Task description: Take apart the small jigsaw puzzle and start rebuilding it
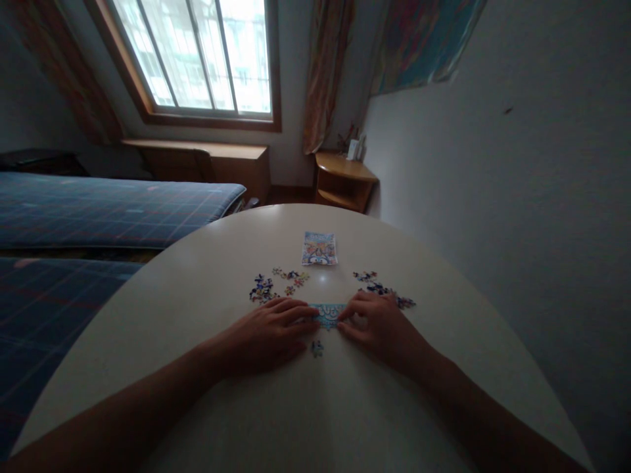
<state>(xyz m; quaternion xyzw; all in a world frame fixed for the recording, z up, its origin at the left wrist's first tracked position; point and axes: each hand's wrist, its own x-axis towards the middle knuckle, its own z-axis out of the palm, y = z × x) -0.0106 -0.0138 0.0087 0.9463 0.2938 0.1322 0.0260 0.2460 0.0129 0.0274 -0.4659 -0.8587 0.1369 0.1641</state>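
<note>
A light-blue strip of joined jigsaw pieces (328, 315) lies flat on the table between my hands. My left hand (276, 328) rests over its left end, fingers stretched out and lying flat, covering that part. At the right end, my right hand (374, 322) has thumb and index finger bent together at the strip's edge; whether a single piece is between them is hidden. Just below the strip sits a small cluster of loose jigsaw pieces (317, 348). More loose pieces (262, 289) are scattered beyond my left hand, and another group (378, 288) lies beyond my right.
A small printed picture sheet (319, 249) lies farther back on the round white table (207, 420). Beds with blue plaid mattresses (108, 203) stand to the left. A wooden corner shelf (345, 167) is behind the table, and a wall runs along the right.
</note>
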